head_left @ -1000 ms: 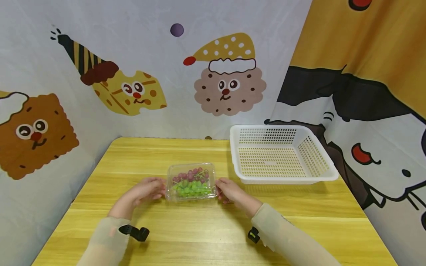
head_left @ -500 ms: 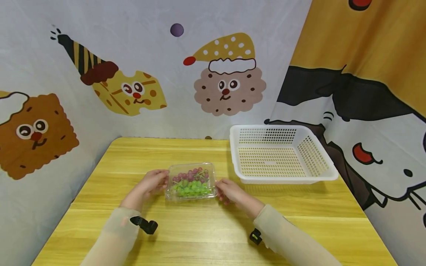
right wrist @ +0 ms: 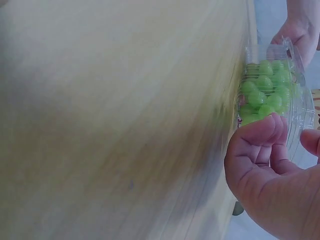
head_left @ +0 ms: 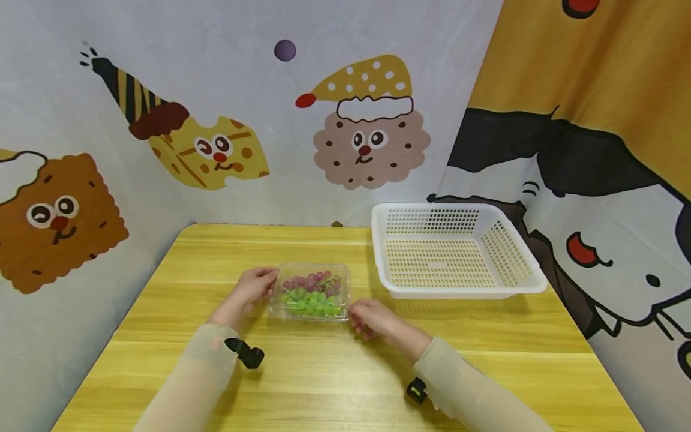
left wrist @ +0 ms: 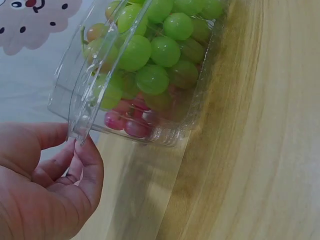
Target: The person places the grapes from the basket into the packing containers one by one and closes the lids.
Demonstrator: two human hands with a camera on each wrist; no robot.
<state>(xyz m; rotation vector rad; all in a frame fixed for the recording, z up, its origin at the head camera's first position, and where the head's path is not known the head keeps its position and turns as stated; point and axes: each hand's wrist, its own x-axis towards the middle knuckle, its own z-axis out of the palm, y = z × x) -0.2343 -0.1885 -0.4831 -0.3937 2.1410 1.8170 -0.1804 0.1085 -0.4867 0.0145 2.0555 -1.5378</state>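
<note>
A clear plastic clamshell box [head_left: 278,309] holds red grapes [head_left: 309,282] and green grapes [head_left: 313,303]. It is on the wooden table, left of centre in the head view. At its left side my left hand [head_left: 255,287] pinches the rim between thumb and fingers; the left wrist view shows this pinch at a lower corner, with the rim [left wrist: 82,112] between the tips. My right hand [head_left: 375,318] is at the near right corner of the box. In the right wrist view its fingers [right wrist: 257,135] are curled at the box edge, the thumb on the other side.
A white perforated plastic basket [head_left: 380,264] stands at the back right of the table [head_left: 324,372], right of the clamshell box. A cartoon-printed curtain [head_left: 243,54] hangs behind the table and along both sides.
My left hand has moved up and right along the box's left side and now pinches its rim. The box has turned slightly. My right hand has dropped a little toward me.
</note>
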